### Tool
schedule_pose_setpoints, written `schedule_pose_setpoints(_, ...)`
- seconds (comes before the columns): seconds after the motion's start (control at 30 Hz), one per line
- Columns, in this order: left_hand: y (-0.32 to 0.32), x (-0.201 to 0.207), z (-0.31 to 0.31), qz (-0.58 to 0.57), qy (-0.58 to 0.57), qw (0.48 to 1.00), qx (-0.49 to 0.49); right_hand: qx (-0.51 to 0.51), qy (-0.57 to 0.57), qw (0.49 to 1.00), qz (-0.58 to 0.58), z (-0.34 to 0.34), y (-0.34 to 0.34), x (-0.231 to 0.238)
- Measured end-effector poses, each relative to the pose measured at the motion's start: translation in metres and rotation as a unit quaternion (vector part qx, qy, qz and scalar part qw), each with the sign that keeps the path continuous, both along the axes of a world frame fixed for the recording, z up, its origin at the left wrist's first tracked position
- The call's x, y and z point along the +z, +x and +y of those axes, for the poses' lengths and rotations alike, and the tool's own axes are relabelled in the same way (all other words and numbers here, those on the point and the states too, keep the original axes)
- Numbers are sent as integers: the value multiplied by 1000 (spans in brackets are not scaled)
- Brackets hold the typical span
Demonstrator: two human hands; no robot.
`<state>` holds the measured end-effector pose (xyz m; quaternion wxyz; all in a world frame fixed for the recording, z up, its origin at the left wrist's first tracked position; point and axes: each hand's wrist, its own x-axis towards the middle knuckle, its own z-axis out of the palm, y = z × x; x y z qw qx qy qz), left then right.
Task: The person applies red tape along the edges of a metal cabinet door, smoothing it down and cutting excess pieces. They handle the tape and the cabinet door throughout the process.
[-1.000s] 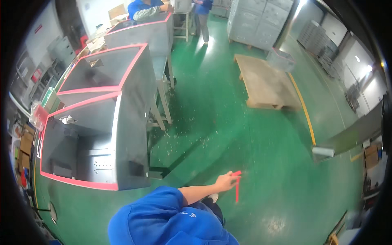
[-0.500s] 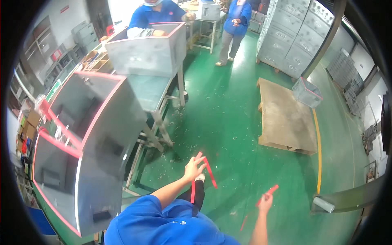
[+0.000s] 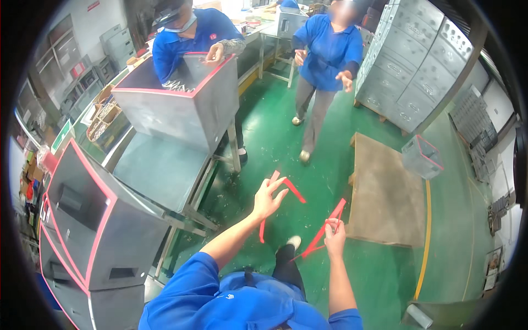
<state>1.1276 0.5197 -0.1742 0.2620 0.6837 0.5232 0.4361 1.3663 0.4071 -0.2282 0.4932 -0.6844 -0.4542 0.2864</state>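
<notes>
My left hand (image 3: 268,199) is out in front of me above the green floor, fingers closed on a thin red strip (image 3: 295,191). One part of it slants off to the right and another hangs below the hand. Lower and to the right, my right hand (image 3: 335,237) pinches another long red strip (image 3: 318,237), which looks folded or doubled, its lower end reaching toward my leg. Whether the strips are tape or edge trim I cannot tell. Nearest on my left stand grey boxes (image 3: 132,228) with red-lined rims, one above the other.
A co-worker (image 3: 206,36) reaches into a red-rimmed grey box (image 3: 170,118) on a workbench (image 3: 159,168). Another person (image 3: 330,52) stands ahead, hands raised. At right, a wooden pallet (image 3: 388,192) lies beside a small grey bin (image 3: 422,157), with stacked grey boxes (image 3: 410,60) behind.
I have moved forward, and the boxes at left sit closer. My right hand has come up and inward with its strip. The standing person is nearer, both hands raised.
</notes>
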Motion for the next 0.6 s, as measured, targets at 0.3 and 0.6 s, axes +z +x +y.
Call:
schedule_pose_setpoints(0.3, 66, 39, 155, -20, 75, 996, 42, 85, 66, 989, 97, 207, 42, 51)
schedule_pose_setpoints(0.6, 86, 22, 258, 25, 187, 977, 102, 122, 38, 980, 151, 318, 57, 47)
